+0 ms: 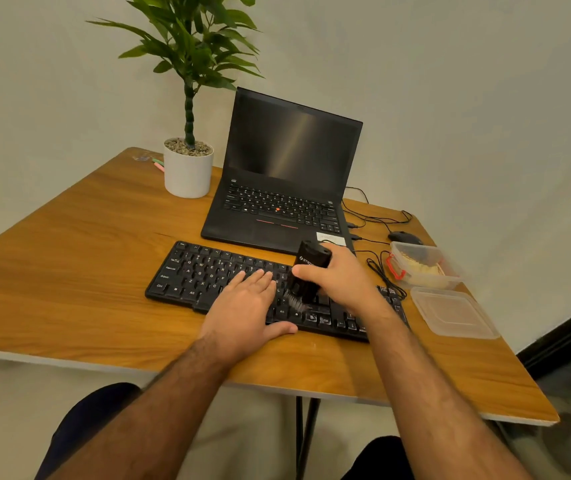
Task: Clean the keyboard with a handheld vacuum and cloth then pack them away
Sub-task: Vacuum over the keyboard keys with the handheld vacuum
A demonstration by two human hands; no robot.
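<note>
right hand [341,277] grips black handheld vacuum [308,271], brush end down on keyboard [207,275] right of centre; white logo on its body, lettering unreadable | left hand [246,306] flat, fingers straight, pressing mid keys | keyboard near table [69,258] centre; legends Ctrl, Alt, Shift readable | laptop [287,174] behind | cloth in open container [422,266] far right, lid [453,311] nearer

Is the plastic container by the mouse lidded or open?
Open. The plastic container has no lid on; its lid lies flat on the table beside it.

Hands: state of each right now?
Left hand: open, fingers flat on the keyboard.
Right hand: holding the handheld vacuum, brush on the keys.
</note>
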